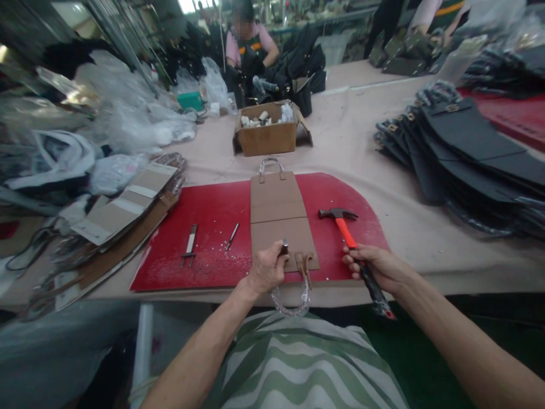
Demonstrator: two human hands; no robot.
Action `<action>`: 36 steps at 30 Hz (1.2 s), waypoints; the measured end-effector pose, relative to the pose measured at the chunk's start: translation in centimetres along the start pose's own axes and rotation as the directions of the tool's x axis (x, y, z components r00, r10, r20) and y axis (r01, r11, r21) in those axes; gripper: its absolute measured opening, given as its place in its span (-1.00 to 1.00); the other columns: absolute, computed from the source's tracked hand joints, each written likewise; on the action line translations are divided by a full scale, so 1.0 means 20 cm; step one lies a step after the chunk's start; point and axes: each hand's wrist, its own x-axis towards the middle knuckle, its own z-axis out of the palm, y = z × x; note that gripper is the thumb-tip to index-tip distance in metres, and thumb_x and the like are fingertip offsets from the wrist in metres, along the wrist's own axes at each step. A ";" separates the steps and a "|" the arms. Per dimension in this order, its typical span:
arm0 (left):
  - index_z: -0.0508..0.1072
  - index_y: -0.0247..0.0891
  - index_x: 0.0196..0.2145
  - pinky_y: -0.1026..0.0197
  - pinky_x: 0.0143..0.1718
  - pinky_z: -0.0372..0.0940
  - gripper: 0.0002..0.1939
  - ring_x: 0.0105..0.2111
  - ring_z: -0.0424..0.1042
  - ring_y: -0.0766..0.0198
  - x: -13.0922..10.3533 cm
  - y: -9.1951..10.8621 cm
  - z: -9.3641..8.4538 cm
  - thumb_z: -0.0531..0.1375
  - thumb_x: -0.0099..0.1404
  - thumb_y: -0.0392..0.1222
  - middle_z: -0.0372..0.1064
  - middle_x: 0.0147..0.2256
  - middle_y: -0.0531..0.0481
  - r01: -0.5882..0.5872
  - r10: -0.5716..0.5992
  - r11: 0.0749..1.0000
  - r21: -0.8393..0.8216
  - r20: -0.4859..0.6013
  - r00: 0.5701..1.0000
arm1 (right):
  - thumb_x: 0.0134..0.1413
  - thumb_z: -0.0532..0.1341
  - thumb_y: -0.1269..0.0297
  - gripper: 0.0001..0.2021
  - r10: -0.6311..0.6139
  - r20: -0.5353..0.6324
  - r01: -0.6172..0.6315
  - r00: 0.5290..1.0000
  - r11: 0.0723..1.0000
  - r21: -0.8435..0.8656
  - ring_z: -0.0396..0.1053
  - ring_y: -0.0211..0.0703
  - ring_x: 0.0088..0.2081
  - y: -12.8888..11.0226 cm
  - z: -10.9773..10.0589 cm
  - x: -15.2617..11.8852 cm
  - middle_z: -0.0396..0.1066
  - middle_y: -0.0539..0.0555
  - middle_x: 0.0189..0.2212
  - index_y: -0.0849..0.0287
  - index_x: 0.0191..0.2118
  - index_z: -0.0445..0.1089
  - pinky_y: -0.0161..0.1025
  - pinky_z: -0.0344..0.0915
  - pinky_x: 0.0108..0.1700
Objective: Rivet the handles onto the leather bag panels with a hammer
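Note:
A tan bag panel point(279, 204) with a wrapped handle at each end lies flat on the red board point(221, 210). My left hand point(267, 268) is closed around a short metal punch point(285, 245), held upright over the panel's near end. Only the punch's top shows; its tip is hidden by my fingers. Just to its right are a tan strap loop point(307, 266) and the near plastic-wrapped handle point(293, 309). My right hand point(378, 266) grips a claw hammer point(346, 227) by its orange and black handle. The hammer's head is over the board, right of the panel.
On the board's left lie a two-pronged tool point(190, 245) and a thin metal rod point(232, 236), among small white bits. A cardboard box point(268, 139) stands behind. Tan panels point(128, 199) are piled left, dark grey panels point(464, 153) right. A person point(251, 45) works across the table.

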 end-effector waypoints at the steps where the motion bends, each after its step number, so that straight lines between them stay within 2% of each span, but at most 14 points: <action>1: 0.31 -0.22 -0.11 0.23 -0.26 0.39 -0.79 -0.31 0.51 0.22 0.00 0.00 0.00 0.06 0.30 -0.34 0.47 -0.29 -0.07 -0.001 0.001 1.000 -0.002 0.008 1.000 | -0.09 0.15 0.23 -0.87 0.015 0.025 -0.017 1.000 0.995 0.102 0.13 -0.30 -0.63 -0.01 0.02 -0.01 0.21 -0.04 -0.56 0.13 -0.38 0.24 -0.31 0.13 -0.61; 3: 0.30 -0.21 -0.10 0.22 -0.26 0.39 -0.79 -0.30 0.51 0.21 0.00 -0.01 0.00 0.05 0.30 -0.34 0.46 -0.29 -0.06 0.005 -0.005 1.000 -0.006 0.013 1.000 | -0.06 0.17 0.17 -0.83 0.027 0.008 -0.028 1.000 0.968 0.251 -0.01 -0.36 -0.68 -0.03 0.08 -0.04 0.11 -0.11 -0.60 0.12 -0.39 0.21 -0.38 -0.02 -0.68; 5: 0.30 -0.21 -0.11 0.22 -0.28 0.38 -0.79 -0.32 0.51 0.19 0.01 -0.01 0.00 0.06 0.29 -0.34 0.46 -0.31 -0.06 0.014 -0.014 1.000 -0.008 0.009 1.000 | 0.02 0.18 0.06 -0.76 -0.025 -0.086 0.042 0.996 0.978 0.203 -0.05 -0.39 -0.71 -0.09 0.12 -0.10 0.07 -0.14 -0.61 0.11 -0.39 0.18 -0.40 -0.08 -0.71; 8: 0.31 -0.20 -0.14 0.23 -0.31 0.38 -0.82 -0.35 0.51 0.21 0.01 -0.01 -0.01 0.07 0.29 -0.33 0.46 -0.32 -0.04 0.028 -0.027 0.999 -0.040 0.029 0.999 | 0.14 0.11 -0.09 -0.66 -0.299 -0.213 0.275 0.930 0.952 -0.137 0.05 -0.35 -0.70 -0.21 0.15 -0.24 0.15 -0.11 -0.60 0.10 -0.41 0.18 -0.37 0.00 -0.70; 10: 0.31 -0.20 -0.16 0.23 -0.30 0.37 -0.83 -0.35 0.50 0.22 0.02 -0.01 -0.01 0.07 0.29 -0.33 0.46 -0.32 -0.04 0.040 -0.038 0.998 -0.058 0.036 0.999 | 0.20 0.06 -0.06 -0.65 -0.508 -0.208 0.397 0.836 0.821 -0.410 0.13 -0.32 -0.65 -0.28 0.16 -0.33 0.19 -0.08 -0.61 0.09 -0.45 0.16 -0.35 0.05 -0.64; 12: 0.31 -0.20 -0.17 0.23 -0.29 0.37 -0.84 -0.35 0.50 0.22 0.02 0.00 -0.01 0.07 0.28 -0.34 0.45 -0.33 -0.03 0.047 -0.045 0.997 -0.058 0.023 0.999 | 0.24 0.02 0.00 -0.67 -0.623 -0.143 0.441 0.769 0.678 -0.587 0.15 -0.29 -0.64 -0.33 0.17 -0.38 0.19 -0.07 -0.64 0.08 -0.47 0.14 -0.32 0.06 -0.59; 15: 0.32 -0.21 -0.18 0.22 -0.27 0.36 -0.83 -0.34 0.49 0.22 0.02 0.00 -0.01 0.06 0.27 -0.35 0.44 -0.34 -0.04 0.050 -0.050 0.997 -0.062 0.013 0.999 | 0.25 0.00 0.07 -0.71 -0.631 -0.039 0.435 0.775 0.578 -0.690 0.11 -0.27 -0.67 -0.32 0.18 -0.39 0.14 -0.10 -0.69 0.06 -0.47 0.11 -0.29 -0.01 -0.58; 19: 0.32 -0.21 -0.14 0.22 -0.24 0.36 -0.81 -0.32 0.49 0.23 0.01 -0.01 0.00 0.07 0.28 -0.33 0.44 -0.32 -0.04 0.047 -0.046 0.996 -0.073 0.008 0.999 | 0.25 -0.02 0.11 -0.73 -0.581 0.030 0.422 0.814 0.554 -0.717 0.11 -0.25 -0.66 -0.27 0.20 -0.36 0.16 -0.10 -0.69 0.05 -0.47 0.08 -0.27 -0.05 -0.56; 25: 0.32 -0.20 -0.10 0.22 -0.29 0.35 -0.76 -0.35 0.49 0.20 0.00 -0.02 0.00 0.09 0.27 -0.32 0.45 -0.35 -0.03 0.022 -0.022 1.000 -0.019 -0.007 1.000 | 0.28 -0.04 0.10 -0.72 -0.672 0.042 0.462 0.739 0.461 -0.758 0.08 -0.24 -0.67 -0.24 0.19 -0.37 0.13 -0.10 -0.68 0.04 -0.46 0.08 -0.26 -0.06 -0.55; 30: 0.32 -0.19 -0.13 0.22 -0.34 0.34 -0.79 -0.37 0.49 0.18 0.00 -0.01 0.01 0.07 0.27 -0.34 0.45 -0.36 -0.04 0.006 -0.006 1.000 -0.004 -0.007 1.000 | 0.28 -0.02 0.09 -0.71 -0.650 0.138 0.480 0.747 0.384 -0.789 0.12 -0.23 -0.69 -0.32 0.14 -0.41 0.21 -0.06 -0.68 0.05 -0.47 0.13 -0.25 -0.04 -0.58; 31: 0.32 -0.20 -0.13 0.21 -0.34 0.34 -0.79 -0.37 0.49 0.18 0.00 -0.01 0.01 0.07 0.28 -0.34 0.45 -0.36 -0.05 0.004 -0.004 1.000 -0.002 -0.008 1.000 | 0.27 -0.01 0.08 -0.70 -0.678 0.123 0.492 0.724 0.384 -0.781 0.13 -0.24 -0.69 -0.36 0.14 -0.44 0.20 -0.07 -0.68 0.05 -0.47 0.14 -0.25 -0.03 -0.59; 33: 0.32 -0.20 -0.13 0.20 -0.34 0.34 -0.79 -0.37 0.49 0.18 0.00 -0.01 0.01 0.07 0.28 -0.35 0.45 -0.35 -0.05 -0.002 0.002 1.000 -0.007 -0.008 1.000 | 0.29 0.00 0.07 -0.70 -0.769 -0.012 0.493 0.639 0.422 -0.761 0.14 -0.24 -0.68 -0.42 0.15 -0.49 0.19 -0.07 -0.68 0.05 -0.46 0.18 -0.26 0.01 -0.58; 35: 0.32 -0.20 -0.14 0.20 -0.34 0.34 -0.79 -0.37 0.48 0.18 0.00 -0.01 0.01 0.07 0.28 -0.35 0.45 -0.35 -0.05 -0.003 0.003 1.000 -0.016 0.001 1.000 | 0.30 0.01 0.06 -0.71 -0.837 -0.175 0.483 0.519 0.456 -0.747 0.16 -0.24 -0.66 -0.44 0.17 -0.52 0.21 -0.06 -0.66 0.05 -0.42 0.22 -0.26 0.05 -0.56; 36: 0.32 -0.20 -0.14 0.20 -0.34 0.34 -0.80 -0.38 0.48 0.18 -0.01 0.00 0.01 0.06 0.28 -0.35 0.45 -0.35 -0.05 -0.004 0.004 1.000 -0.022 0.007 1.000 | 0.28 0.03 0.04 -0.71 -0.870 -0.202 0.494 0.450 0.431 -0.755 0.14 -0.25 -0.67 -0.42 0.19 -0.53 0.18 -0.07 -0.67 0.05 -0.42 0.22 -0.25 0.05 -0.56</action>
